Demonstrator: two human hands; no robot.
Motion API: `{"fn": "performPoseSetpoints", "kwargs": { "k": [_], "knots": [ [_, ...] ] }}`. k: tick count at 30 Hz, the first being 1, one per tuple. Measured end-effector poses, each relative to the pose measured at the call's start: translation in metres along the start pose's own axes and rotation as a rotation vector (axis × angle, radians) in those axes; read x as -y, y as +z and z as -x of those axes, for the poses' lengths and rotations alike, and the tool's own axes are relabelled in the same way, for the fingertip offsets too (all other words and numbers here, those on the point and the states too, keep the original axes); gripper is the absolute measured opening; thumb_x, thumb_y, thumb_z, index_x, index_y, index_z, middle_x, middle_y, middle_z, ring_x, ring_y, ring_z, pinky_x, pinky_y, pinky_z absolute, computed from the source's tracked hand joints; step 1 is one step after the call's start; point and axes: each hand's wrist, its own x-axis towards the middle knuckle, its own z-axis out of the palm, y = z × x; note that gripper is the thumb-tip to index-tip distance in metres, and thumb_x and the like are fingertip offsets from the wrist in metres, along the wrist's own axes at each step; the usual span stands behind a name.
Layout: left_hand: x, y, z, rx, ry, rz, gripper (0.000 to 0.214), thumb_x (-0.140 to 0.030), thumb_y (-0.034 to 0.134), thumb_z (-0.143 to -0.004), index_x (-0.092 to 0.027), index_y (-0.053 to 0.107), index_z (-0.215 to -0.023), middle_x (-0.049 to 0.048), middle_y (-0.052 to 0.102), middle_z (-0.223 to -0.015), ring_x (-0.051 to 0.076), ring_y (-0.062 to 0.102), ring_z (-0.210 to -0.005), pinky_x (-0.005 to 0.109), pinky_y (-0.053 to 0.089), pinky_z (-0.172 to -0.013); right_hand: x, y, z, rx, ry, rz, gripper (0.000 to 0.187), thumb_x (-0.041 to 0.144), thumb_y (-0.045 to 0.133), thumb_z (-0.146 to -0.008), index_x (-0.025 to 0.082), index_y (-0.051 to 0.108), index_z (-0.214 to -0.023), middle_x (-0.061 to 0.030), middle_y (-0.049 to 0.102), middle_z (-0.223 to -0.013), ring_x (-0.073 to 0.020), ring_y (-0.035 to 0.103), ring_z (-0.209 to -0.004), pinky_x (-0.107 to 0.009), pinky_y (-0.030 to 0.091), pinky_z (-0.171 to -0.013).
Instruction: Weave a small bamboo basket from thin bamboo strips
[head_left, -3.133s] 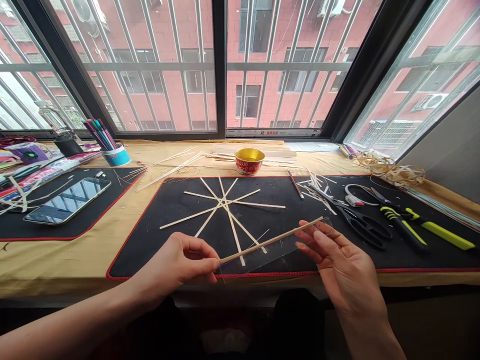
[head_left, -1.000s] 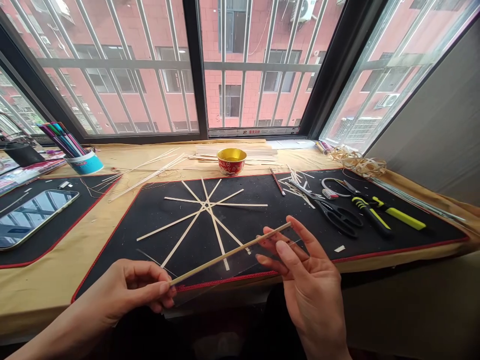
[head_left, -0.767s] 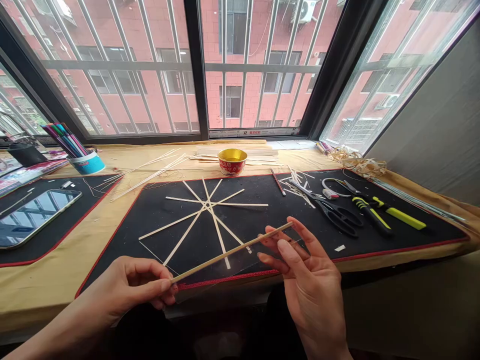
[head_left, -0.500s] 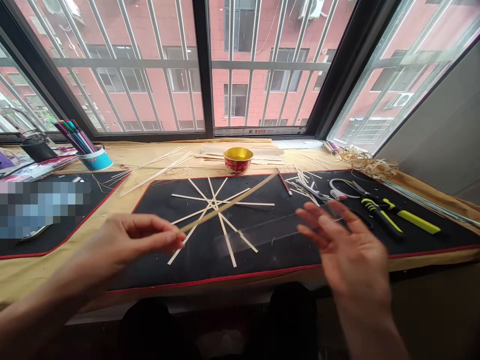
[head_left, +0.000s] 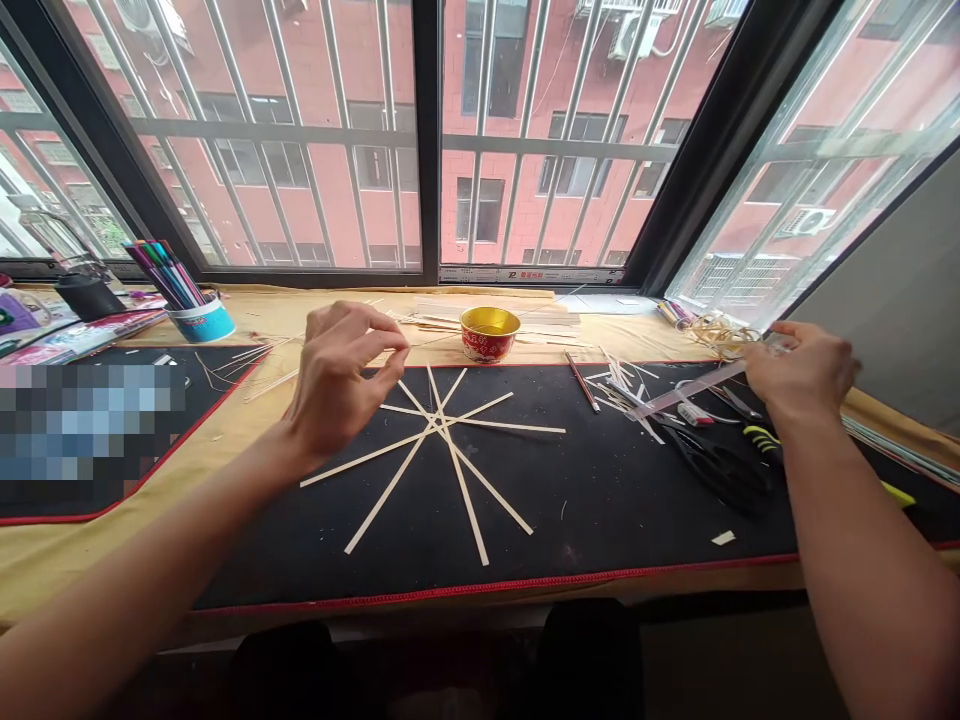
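Pale strip lattice sound but loosely sited; right side crowded

Condition of hands: the left hand [head_left: 346, 368] is raised over the far left part of the lattice, thumb and fingers pinched together; anything between them is too slim to confirm. The right hand [head_left: 801, 368] is at the far right, fingers closed on a clear flat strip [head_left: 694, 388], the free end of which points left over a heap of pale off-cuts [head_left: 611, 385]. The hands are well apart.

Location of work: the lattice of crossed strips [head_left: 444, 432] lies flat on the black mat [head_left: 600, 530], mid-scene, arms fanned outward around a small central opening. No fastening is visible at the crossings.

Risks noted:
1. Lattice displacement. If the crossings are held by friction alone, a sleeve-height forearm or dropped hand on the left could skew the arms.
2. Snagging. The clear strip overlaps the off-cuts and lies close to the scissors [head_left: 697, 452]; whether it touches cannot be told. A low sweep could scatter the off-cuts toward the lattice or shift the scissors.
3. Finger injury. The right hand is close to bladed tools, the yellow-and-black tool [head_left: 763, 438] among them; lowering it without looking would be the cause.
4. Tipping. The red bowl [head_left: 490, 345] stands just beyond the lattice; a careless left hand moving right could knock it. Its contents cannot be judged.
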Motion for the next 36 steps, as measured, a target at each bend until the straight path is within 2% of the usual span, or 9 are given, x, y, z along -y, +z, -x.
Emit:
{"fn": "performPoseSetpoints", "kwargs": {
  "k": [5, 10, 14, 17, 19, 21, 26, 31, 36],
  "knots": [
    [0.019, 0.015, 0.002, 0.023, -0.187, 0.101, 0.008, -0.021, 0.063, -0.077, -0.019, 0.068, -0.072, 0.0027, 0.070, -0.078, 0.017, 0.064, -0.076, 0.028, 0.048, -0.075, 0.039, 0.031, -0.020, 0.022, 0.011, 0.341, 0.064, 0.025, 0.088, -0.049, 0.015, 0.070, -0.109, -0.0284, 0.056, -0.120, -0.0434, 0.051, -0.111, -0.053, 0.038, -0.075],
    [0.048, 0.030, 0.017, -0.039, -0.007, -0.045, 0.012, -0.019, 0.059, -0.080, -0.017, 0.069, -0.073, 0.0064, 0.070, -0.081, 0.021, 0.063, -0.082, 0.035, 0.047, -0.080, 0.043, 0.055, -0.040, 0.010, 0.316, 0.449, 0.047, 0.041, 0.083, -0.061, 0.011, 0.074, -0.096, -0.0348, 0.049, -0.125, -0.0477, 0.046, -0.117, -0.059, 0.036, -0.074],
    [0.051, 0.032, 0.025, 0.001, -0.049, -0.008, 0.012, -0.021, 0.060, -0.079, -0.018, 0.070, -0.073, 0.0065, 0.070, -0.084, 0.021, 0.062, -0.086, 0.037, 0.046, -0.083, 0.098, 0.042, -0.001, 0.031, 0.016, 0.232, 0.041, 0.024, 0.076, -0.071, 0.011, 0.069, -0.109, -0.0278, 0.056, -0.125, -0.0423, 0.044, -0.126, -0.061, 0.032, -0.096],
    [0.047, 0.030, 0.025, 0.054, -0.312, 0.168, 0.009, -0.024, 0.064, -0.076, -0.019, 0.070, -0.071, 0.0039, 0.070, -0.080, 0.019, 0.064, -0.081, 0.032, 0.048, -0.075, 0.172, 0.020, 0.050, 0.406, -0.178, -0.309, 0.028, 0.024, 0.054, -0.088, 0.011, 0.067, -0.110, -0.0140, 0.072, -0.083, -0.0228, 0.069, -0.082, -0.039, 0.053, -0.080],
    [0.046, 0.030, 0.024, 0.104, -0.472, 0.237, 0.010, -0.027, 0.066, -0.073, -0.019, 0.071, -0.070, 0.0023, 0.071, -0.077, 0.018, 0.063, -0.075, 0.029, 0.047, -0.068, 0.212, 0.009, 0.077, 0.807, -0.161, -0.551, 0.032, 0.027, 0.056, -0.087, 0.014, 0.064, -0.115, -0.0083, 0.072, -0.080, -0.0190, 0.070, -0.073, -0.032, 0.056, -0.069],
    [0.044, 0.029, 0.024, 0.144, -0.558, 0.278, 0.011, -0.029, 0.067, -0.072, -0.020, 0.072, -0.070, 0.0016, 0.071, -0.075, 0.017, 0.062, -0.071, 0.028, 0.046, -0.065, 0.234, 0.006, 0.094, 0.964, -0.152, -0.563, 0.033, 0.029, 0.054, -0.089, 0.018, 0.062, -0.118, -0.0075, 0.071, -0.088, -0.0185, 0.069, -0.073, -0.029, 0.057, -0.060],
    [0.033, 0.029, 0.024, 0.308, -0.574, 0.417, 0.011, -0.028, 0.070, -0.070, -0.019, 0.072, -0.065, 0.0020, 0.069, -0.073, 0.016, 0.059, -0.073, 0.026, 0.042, -0.067, 0.221, 0.025, 0.109, 0.693, -0.149, -0.493, 0.033, 0.023, 0.049, -0.089, 0.013, 0.057, -0.120, -0.0136, 0.065, -0.104, -0.0204, 0.067, -0.079, -0.031, 0.059, -0.060],
    [0.024, 0.029, 0.026, 0.434, -0.926, 0.860, 0.013, -0.027, 0.080, -0.060, -0.017, 0.073, -0.064, 0.0019, 0.067, -0.068, 0.013, 0.058, -0.068, 0.023, 0.044, -0.067, 0.192, 0.039, 0.109, 0.428, -0.541, -0.301, 0.028, 0.018, 0.053, -0.087, 0.020, 0.065, -0.111, -0.0120, 0.061, -0.104, -0.0232, 0.063, -0.091, -0.036, 0.057, -0.071],
    [0.016, 0.025, 0.026, 0.478, -1.140, 1.157, 0.015, -0.020, 0.083, -0.055, -0.013, 0.072, -0.063, 0.0032, 0.067, -0.068, 0.011, 0.060, -0.070, 0.019, 0.046, -0.070, 0.189, 0.039, 0.104, 0.307, -0.535, -0.315, 0.020, 0.021, 0.050, -0.089, 0.019, 0.070, -0.095, -0.0127, 0.065, -0.102, -0.0244, 0.065, -0.091, -0.039, 0.055, -0.075]
  ]
}}
